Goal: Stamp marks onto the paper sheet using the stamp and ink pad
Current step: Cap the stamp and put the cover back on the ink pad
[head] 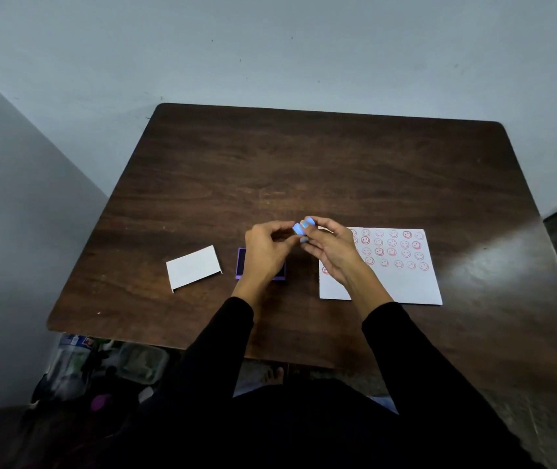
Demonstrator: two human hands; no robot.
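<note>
Head view: both hands meet just above the table's middle, holding a small light-blue stamp between them. The left hand pinches it from the 9 o'clock side, the right hand from 3 o'clock, fingers curled closed around it. The stamp is lifted clear of the table, between pad and paper. Whether they are turning it, capping it or checking its face is too small to tell.

The purple ink pad sits open at 6 o'clock of the left hand, partly hidden beneath it. The paper sheet lies at 3 o'clock of the hands, its upper half filled with rows of red smiley marks; the lower strip is bare. A white lid-like card rests at 9 o'clock of the pad.

Judging by the filled rows, the stamping is well along. The next move likely calls for one hand to take the stamp alone, press it on the pad, then bring it down flat on the bare strip.

The dark wooden table stands against a pale blue-grey wall; cluttered bags lie on the floor at 7 o'clock.
</note>
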